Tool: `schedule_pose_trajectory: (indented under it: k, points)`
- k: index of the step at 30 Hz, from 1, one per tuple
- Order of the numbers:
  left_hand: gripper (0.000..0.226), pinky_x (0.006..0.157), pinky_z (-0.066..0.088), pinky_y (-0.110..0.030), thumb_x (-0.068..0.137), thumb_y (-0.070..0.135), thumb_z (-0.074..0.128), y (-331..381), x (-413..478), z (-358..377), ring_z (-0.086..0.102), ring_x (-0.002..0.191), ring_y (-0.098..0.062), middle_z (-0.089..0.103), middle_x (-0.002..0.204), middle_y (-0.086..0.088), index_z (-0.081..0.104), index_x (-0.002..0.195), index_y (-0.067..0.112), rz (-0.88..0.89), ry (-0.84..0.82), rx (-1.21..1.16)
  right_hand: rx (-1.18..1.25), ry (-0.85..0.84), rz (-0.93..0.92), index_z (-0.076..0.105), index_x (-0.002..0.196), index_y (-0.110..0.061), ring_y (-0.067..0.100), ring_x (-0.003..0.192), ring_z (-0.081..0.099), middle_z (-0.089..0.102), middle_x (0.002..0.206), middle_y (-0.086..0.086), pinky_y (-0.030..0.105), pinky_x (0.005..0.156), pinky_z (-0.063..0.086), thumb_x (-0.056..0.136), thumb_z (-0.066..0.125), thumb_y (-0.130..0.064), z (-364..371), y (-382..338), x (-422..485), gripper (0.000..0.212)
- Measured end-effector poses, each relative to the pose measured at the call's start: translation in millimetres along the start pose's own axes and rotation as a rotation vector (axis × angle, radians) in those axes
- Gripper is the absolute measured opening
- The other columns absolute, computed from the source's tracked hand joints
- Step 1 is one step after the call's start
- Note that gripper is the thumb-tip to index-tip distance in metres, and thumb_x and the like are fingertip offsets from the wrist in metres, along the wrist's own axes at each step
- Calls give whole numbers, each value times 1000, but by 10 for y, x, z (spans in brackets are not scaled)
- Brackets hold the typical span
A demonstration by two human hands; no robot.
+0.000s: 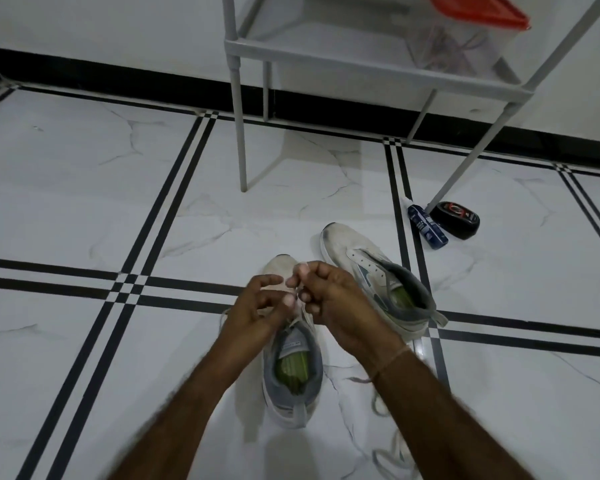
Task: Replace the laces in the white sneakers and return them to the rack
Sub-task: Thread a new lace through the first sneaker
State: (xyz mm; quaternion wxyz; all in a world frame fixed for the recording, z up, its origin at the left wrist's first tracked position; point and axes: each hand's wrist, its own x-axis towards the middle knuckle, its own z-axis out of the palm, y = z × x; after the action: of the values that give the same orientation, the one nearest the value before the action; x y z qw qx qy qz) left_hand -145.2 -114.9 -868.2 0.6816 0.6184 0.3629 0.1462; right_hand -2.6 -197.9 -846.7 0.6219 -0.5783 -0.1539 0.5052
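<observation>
Two white sneakers with grey collars and green insoles stand on the tiled floor. The near sneaker (291, 368) points away from me, and both hands work over its tongue. My left hand (257, 306) and my right hand (329, 296) each pinch the white lace (300, 315) above the eyelets, fingertips close together. The second sneaker (378, 275) sits just right of my hands with no lace in its eyelets. The grey rack (361, 60) stands behind them against the wall.
A clear box with a red lid (465, 32) holding laces sits on the rack's shelf. A blue bottle (426, 225) and a black polish tin (456, 220) lie by the rack's right front leg. A loose lace (392, 448) lies under my right forearm.
</observation>
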Motion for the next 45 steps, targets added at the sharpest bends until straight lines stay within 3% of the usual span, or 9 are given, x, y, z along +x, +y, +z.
schedule_pose_trajectory:
  k: [9, 16, 20, 24, 28, 31, 35, 40, 45]
  points:
    - [10, 75, 52, -18, 90, 27, 75, -220, 104, -105, 64, 96, -8, 70, 97, 11, 66, 95, 27, 197, 339, 299, 355, 58, 63, 62, 99, -16, 6, 62, 51, 68, 87, -1, 16, 50, 40, 95, 61, -22, -134, 23, -84, 7]
    - [16, 78, 53, -24, 94, 34, 66, -11, 144, 188, 68, 88, -6, 74, 86, 9, 74, 89, 21, 335, 94, 306, 253, 44, 82, 64, 92, -19, 4, 57, 43, 74, 102, 1, 17, 49, 31, 96, 63, -21, -159, -16, -83, 4]
    - [24, 81, 49, -26, 100, 18, 62, -189, 215, -339, 70, 85, -9, 77, 84, -1, 74, 81, 9, 76, 357, -24, 389, 121, 27, 59, 96, -15, 4, 58, 48, 70, 88, -2, 15, 48, 40, 96, 59, -18, -253, -65, -7, 4]
    - [22, 92, 50, -38, 95, 48, 63, -487, 234, -620, 68, 105, -27, 75, 101, 0, 73, 90, 28, -157, 488, 340, 400, 170, 17, 62, 99, -9, 6, 61, 56, 75, 91, 5, 15, 52, 47, 105, 51, -14, -280, -18, 6, 13]
    - [43, 94, 52, -32, 95, 61, 54, -166, 217, -134, 59, 120, -6, 64, 130, 14, 60, 130, 37, 184, 177, 321, 152, 106, 78, 71, 104, -6, 5, 63, 49, 62, 77, -2, 17, 54, 41, 102, 59, -15, -141, 72, 14, 15]
    - [17, 80, 56, -25, 99, 38, 63, 11, 260, 131, 70, 91, -3, 76, 99, 10, 72, 110, 29, 233, -69, 294, 118, 91, 98, 72, 107, -6, 5, 62, 48, 59, 76, 1, 17, 55, 43, 100, 62, -15, -140, 107, 27, 15]
    - [28, 64, 52, -28, 95, 41, 62, -158, 343, -341, 66, 61, -3, 70, 66, 13, 70, 74, 25, 251, 122, 410, 96, 109, 77, 69, 101, -4, 12, 68, 65, 71, 84, 8, 24, 65, 55, 97, 66, -10, -153, 80, 19, 9]
    - [35, 66, 52, -31, 94, 58, 52, -303, 303, -595, 69, 73, -9, 71, 72, 13, 68, 83, 29, 263, 344, 836, -116, 125, 28, 71, 96, 1, 16, 69, 66, 73, 83, 13, 23, 66, 56, 94, 69, -5, -206, 198, -29, 6]
    - [27, 82, 56, -31, 87, 47, 63, -77, 196, -64, 69, 88, -3, 75, 94, 14, 73, 104, 28, 385, 59, 569, -291, 80, -78, 72, 103, 8, 18, 71, 69, 73, 84, 21, 27, 68, 59, 96, 64, 3, -217, 300, -41, 13]
